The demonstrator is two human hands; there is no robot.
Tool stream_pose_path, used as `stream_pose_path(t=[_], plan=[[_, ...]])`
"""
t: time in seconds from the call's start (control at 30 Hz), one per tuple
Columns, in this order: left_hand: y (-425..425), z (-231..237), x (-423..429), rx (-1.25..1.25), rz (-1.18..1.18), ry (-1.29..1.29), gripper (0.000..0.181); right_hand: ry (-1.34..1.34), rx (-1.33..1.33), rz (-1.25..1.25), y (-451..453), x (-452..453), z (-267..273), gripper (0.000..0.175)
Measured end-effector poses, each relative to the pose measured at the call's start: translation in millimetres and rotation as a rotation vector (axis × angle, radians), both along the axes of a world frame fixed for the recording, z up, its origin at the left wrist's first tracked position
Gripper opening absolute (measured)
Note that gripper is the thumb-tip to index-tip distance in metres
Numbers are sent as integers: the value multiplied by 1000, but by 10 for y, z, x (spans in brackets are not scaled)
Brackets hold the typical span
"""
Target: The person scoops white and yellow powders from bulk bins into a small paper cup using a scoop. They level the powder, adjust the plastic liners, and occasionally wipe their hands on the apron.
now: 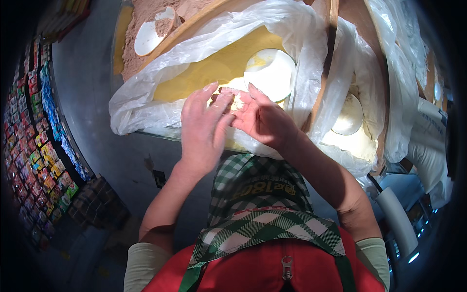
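Observation:
Both bare hands hover over a bin lined with a clear plastic bag point(219, 34), which contains yellow flour-like powder point(215, 69). My right hand point(261, 116) is turned palm up, thumb raised, with pale powder on its fingers; whether this is a coating or a small heap I cannot tell. My left hand point(202, 127) is close beside it, fingers apart, overlapping the right fingertips and partly hiding them. Beyond the right hand, a round white scoop or bowl point(271, 75) with powder on it rests on the yellow powder.
Left of this bin, brownish-pink powder point(146, 14) bears a white scoop point(149, 38). Wooden dividers point(324, 69) separate the bins. On the right, another bag-lined bin holds cream powder point(350, 144) and a round scoop point(348, 113). Small packets hang on a rack point(40, 146) at far left.

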State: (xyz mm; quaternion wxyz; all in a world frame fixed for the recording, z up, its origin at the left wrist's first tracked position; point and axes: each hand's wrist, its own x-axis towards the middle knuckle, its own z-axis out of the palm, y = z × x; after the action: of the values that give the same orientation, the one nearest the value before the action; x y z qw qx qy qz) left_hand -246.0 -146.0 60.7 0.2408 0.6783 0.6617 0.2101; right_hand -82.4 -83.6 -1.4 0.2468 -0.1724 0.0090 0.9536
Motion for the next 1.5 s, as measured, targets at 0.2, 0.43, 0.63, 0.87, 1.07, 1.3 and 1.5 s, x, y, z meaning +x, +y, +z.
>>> stream_pose_path(t=[0.2,0.43,0.63,0.87,1.07,1.3,1.5], plan=[[-122,55,84,-120,-106,91,47,45,-152,10,53,30,70,61],[-133,14,8,-87,84,-50,50,72,-81,5,55,10,45,57],[-124,-73,-52,-3,97,-158,32,-210,22,-20,-28,108,-8,53],[-104,-295,-121,-24,364,-442,26,-509,429,110,-83,255,-15,48],[-109,-225,-52,-32,360,-447,27,-187,203,29,-63,224,113,54],[-60,-245,-37,-28,382,-466,25,-97,220,28,-103,237,68,58],[-20,-144,-35,59,256,-354,20,-306,796,80,-55,295,93,52]])
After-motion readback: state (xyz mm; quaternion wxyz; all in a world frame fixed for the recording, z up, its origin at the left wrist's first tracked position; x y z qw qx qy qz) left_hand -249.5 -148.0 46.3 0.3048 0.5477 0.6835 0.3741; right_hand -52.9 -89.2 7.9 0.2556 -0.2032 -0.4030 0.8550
